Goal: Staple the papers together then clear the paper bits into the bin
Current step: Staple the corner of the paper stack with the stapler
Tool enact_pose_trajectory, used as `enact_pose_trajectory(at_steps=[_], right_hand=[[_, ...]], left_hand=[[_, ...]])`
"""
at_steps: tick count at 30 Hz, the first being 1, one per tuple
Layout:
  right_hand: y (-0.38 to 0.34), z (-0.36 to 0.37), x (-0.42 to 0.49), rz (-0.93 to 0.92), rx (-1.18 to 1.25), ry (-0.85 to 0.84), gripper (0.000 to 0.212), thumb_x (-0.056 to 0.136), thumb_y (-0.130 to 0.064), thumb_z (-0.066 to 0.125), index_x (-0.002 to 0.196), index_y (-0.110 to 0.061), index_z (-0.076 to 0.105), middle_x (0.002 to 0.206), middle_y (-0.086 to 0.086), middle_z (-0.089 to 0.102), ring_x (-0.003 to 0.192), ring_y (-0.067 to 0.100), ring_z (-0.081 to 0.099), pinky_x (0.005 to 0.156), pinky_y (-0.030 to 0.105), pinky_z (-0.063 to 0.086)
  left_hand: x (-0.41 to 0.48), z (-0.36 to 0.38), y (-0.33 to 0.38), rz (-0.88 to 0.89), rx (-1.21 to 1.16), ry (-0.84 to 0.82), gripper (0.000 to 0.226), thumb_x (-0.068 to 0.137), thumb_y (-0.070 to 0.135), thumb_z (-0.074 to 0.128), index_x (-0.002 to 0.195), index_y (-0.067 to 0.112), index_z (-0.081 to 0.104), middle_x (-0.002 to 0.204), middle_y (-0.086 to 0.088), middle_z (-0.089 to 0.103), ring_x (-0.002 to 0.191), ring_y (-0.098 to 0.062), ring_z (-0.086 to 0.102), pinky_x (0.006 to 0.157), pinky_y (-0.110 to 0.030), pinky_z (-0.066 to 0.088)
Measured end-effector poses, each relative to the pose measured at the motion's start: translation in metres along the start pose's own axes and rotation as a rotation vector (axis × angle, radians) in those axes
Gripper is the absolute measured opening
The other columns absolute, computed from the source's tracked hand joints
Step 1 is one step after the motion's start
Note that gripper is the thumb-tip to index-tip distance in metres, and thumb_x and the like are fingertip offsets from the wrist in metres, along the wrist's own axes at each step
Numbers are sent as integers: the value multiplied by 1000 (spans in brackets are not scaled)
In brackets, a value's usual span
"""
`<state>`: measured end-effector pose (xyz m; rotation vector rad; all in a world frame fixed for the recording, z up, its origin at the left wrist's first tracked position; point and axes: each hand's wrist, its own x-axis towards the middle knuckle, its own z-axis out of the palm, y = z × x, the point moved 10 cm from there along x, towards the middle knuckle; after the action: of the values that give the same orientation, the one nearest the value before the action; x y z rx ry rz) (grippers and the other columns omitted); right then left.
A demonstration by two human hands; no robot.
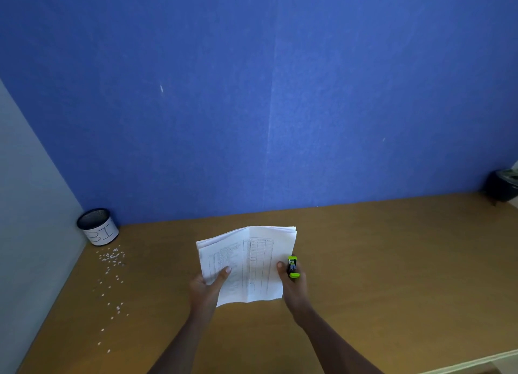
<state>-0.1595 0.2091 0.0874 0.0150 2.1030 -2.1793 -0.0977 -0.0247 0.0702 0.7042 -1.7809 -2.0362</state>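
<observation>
Hands lift the papers [246, 264] above the desk [364, 261]: left hand [206, 285] pinches one edge, right hand [291, 282] grips the other plus a green stapler [293, 267], likely squaring sheets. Paper bits [112, 257] lie beside the bin [98, 228].

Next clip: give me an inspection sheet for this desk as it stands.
Surface: brown wooden desk, bare apart from the items below.
Job's things: stack of papers held up in both hands; green stapler at its right edge; bin in the back left corner.
Clutter: paper bits scattered in front of the bin.
Grippers: left hand grips the papers; right hand holds papers and stapler.
Cables: nothing seen.
Surroundings: blue wall; dark object far right.
</observation>
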Motion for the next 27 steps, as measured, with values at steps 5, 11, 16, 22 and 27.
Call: enact_pose_trajectory(at_steps=[5,11,16,22,27], right_hand=[[1,-2,2,12,-4,-9,12,97,-19,53,98,-9,58,87,-1,65,78,9,60,66,23,50],[-13,-16,12,-16,-91,40,17,99,-19,47,103,-12,62,89,-4,68,72,-7,61,63,9,48],[-23,-42,27,-35,-130,130,15,98,-20,50,100,-15,63,74,-2,63,65,0,61,72,23,50],[-37,-50,36,20,-203,30,12,89,-23,65,97,-15,62,62,-4,42,43,7,36,41,24,36],[-47,-45,40,107,18,-76,39,85,-52,54,92,-13,52,65,-2,39,49,11,36,48,25,31]], left_hand=[[2,0,5,28,32,21,25,75,4,76,98,8,67,87,7,67,80,-13,66,52,-15,53],[12,-6,18,65,39,85,22,76,11,78,96,10,69,86,5,70,80,-17,69,58,-19,55],[21,-11,31,84,20,100,21,76,12,77,95,10,69,89,2,70,82,-20,69,71,-35,56],[27,-13,40,80,-9,105,23,76,10,77,97,8,68,88,-2,70,79,-18,69,63,-28,56],[30,-15,46,54,-36,116,21,76,8,77,96,7,68,83,3,68,75,-16,68,54,-19,56]])
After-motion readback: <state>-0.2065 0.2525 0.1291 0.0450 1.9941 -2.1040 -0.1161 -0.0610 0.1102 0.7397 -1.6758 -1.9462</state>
